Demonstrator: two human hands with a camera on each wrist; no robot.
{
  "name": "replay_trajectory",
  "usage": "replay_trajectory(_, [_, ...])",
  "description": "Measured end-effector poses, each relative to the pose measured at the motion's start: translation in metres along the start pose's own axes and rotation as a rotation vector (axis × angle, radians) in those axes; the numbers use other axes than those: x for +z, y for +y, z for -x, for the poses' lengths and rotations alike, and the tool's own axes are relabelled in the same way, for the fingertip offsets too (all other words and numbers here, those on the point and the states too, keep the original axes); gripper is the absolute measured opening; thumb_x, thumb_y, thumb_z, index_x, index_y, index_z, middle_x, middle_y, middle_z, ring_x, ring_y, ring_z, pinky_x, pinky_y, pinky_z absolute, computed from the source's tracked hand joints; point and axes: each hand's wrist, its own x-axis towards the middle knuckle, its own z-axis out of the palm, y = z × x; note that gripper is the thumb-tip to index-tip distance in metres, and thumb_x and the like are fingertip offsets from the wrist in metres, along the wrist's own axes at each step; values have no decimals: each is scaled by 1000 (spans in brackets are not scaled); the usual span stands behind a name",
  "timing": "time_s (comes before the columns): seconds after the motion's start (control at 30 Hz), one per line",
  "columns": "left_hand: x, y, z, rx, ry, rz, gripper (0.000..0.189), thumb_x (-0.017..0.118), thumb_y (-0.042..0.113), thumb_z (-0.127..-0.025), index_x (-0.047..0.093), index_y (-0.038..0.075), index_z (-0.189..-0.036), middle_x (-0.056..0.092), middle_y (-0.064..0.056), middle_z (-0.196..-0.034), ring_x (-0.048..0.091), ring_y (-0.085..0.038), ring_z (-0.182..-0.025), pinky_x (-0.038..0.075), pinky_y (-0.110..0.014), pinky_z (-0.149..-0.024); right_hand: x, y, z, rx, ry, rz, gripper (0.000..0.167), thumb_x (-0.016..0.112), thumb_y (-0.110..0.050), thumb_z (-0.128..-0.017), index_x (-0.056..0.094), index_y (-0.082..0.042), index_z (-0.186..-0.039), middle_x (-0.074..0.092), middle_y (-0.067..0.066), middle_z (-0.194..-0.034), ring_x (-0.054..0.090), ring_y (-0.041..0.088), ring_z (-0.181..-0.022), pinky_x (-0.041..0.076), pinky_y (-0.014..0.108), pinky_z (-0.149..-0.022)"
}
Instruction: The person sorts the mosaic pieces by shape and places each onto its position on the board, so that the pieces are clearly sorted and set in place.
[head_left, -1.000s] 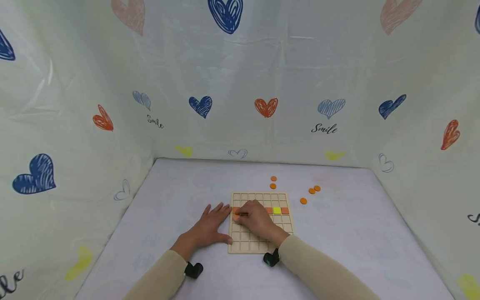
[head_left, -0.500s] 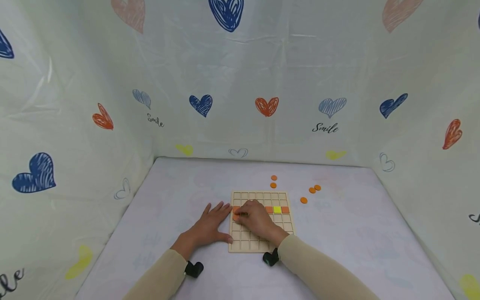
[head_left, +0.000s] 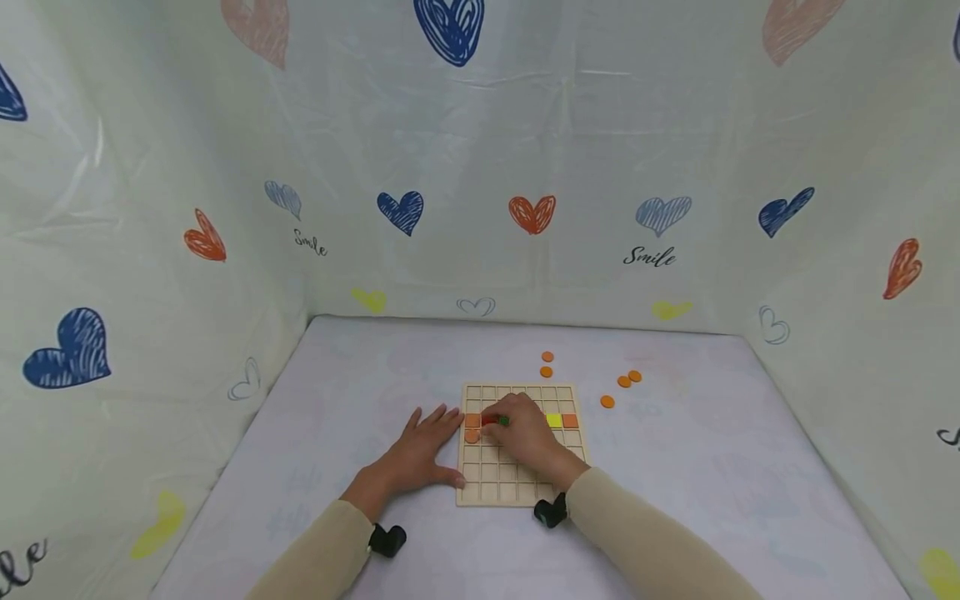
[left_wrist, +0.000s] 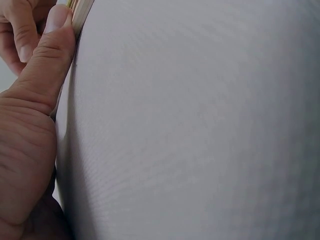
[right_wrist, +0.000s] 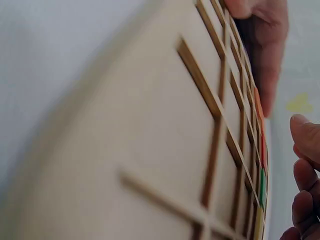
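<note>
A wooden grid board (head_left: 487,493) lies on the table, crossed by a row of coloured squares. My left hand (head_left: 420,454) lies along its left side with fingers spread, thumb (left_wrist: 47,55) against the board's edge. Over the coloured row hovers my right hand (head_left: 531,435), its fingers (right_wrist: 306,175) bent, with nothing seen between them. An orange disc (head_left: 472,436) sits in the left column, just below an orange square (head_left: 472,420). Beside the right fingertips show a red square (head_left: 489,420) and a green square (head_left: 504,422). The hand hides the row's middle.
Loose orange discs lie beyond the board: a pair behind it, one disc (head_left: 546,372) nearer, and others to the right, such as a disc (head_left: 607,402). A yellow square (head_left: 553,421) shows right of the hand. A heart-printed curtain (head_left: 480,250) encloses the table.
My right hand has drawn off the orange disc and shifted slightly right, uncovering the disc and the red and green squares. The left hand stays put.
</note>
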Motion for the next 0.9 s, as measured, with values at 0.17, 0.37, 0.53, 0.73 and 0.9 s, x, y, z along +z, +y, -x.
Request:
replay_trajectory(0.17, [1,2,-1,-22,5,-12,114,86,63,-77,35,13,-166,33,-5,-173,19,-29,-164,5,-58,-134,-25,18,2,78,78,-89,25,78,-27,-98,80,-14,-119,71,-5,-104,56,17,-96,51,35,-82])
replay_trajectory(0.37, [3,3,0,-44,15,-10,115,88,61,-75,35,14,-166,34,-4,-173,19,-28,-164,5,-57,-134,-64,51,12,197,152,-82,28,78,-26,-97,79,-14,-122,69,0,-108,58,22,-99,51,34,-83])
replay_trajectory(0.53, [3,2,0,-53,18,-25,116,88,62,-75,35,13,-166,33,-4,-173,19,-28,-164,5,-57,-134,-95,81,20,275,192,-43,32,77,-23,-97,77,-12,-128,68,7,-113,55,25,-102,49,33,-82])
replay_trajectory(0.73, [4,2,0,-53,16,-31,116,88,62,-75,35,13,-166,33,-4,-173,18,-28,-164,5,-57,-134,-122,114,31,309,172,21,40,73,-24,-100,71,-12,-137,66,14,-123,55,31,-113,51,42,-89])
replay_trajectory(0.9, [5,1,-1,-53,8,-36,117,87,63,-75,33,14,-167,32,-3,-173,17,-28,-165,5,-57,-134,-135,135,37,296,117,39,46,74,-30,-100,68,-10,-141,65,20,-135,53,40,-125,48,58,-104])
